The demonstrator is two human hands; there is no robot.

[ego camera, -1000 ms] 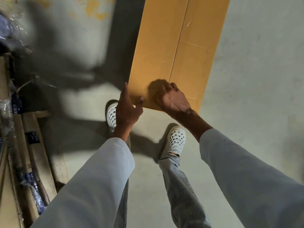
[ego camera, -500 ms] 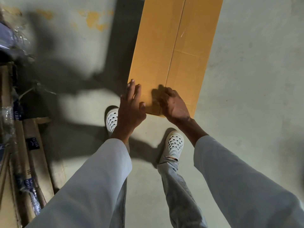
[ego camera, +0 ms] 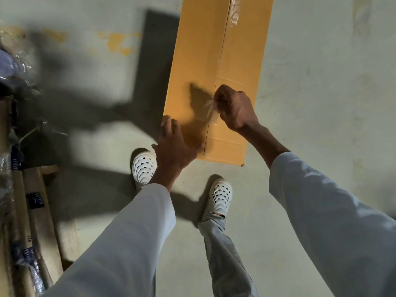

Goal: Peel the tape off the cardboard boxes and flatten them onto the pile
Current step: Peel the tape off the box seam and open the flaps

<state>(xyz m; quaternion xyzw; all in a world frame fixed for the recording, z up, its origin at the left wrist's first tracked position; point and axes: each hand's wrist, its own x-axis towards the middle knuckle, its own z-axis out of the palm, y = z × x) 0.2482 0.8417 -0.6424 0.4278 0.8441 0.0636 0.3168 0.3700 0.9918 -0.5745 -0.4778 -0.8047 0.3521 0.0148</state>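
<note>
right hand (ego camera: pixel 235 108) is pinching the lifted end of the tape (ego camera: pixel 206 110) right at its fingertips, rest of the strip running straight away up the box (ego camera: pixel 199 61) seam, while the left hand (ego camera: pixel 173 146), fingers spread, pins the near corner

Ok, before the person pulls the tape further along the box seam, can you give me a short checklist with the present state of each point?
1. Right hand pinches the lifted end of the clear tape: ok.
2. Left hand lies flat on the near corner of the cardboard box to steady it: ok.
3. Tape already free from the near end of the seam: ok, it looks peeled there.
4. Tape left further along the seam: not ok, a shiny strip is still stuck at the far end.
5. Floor beside the box free for the pull: ok.
6. Tape in one piece, no tear: cannot tell.
</note>
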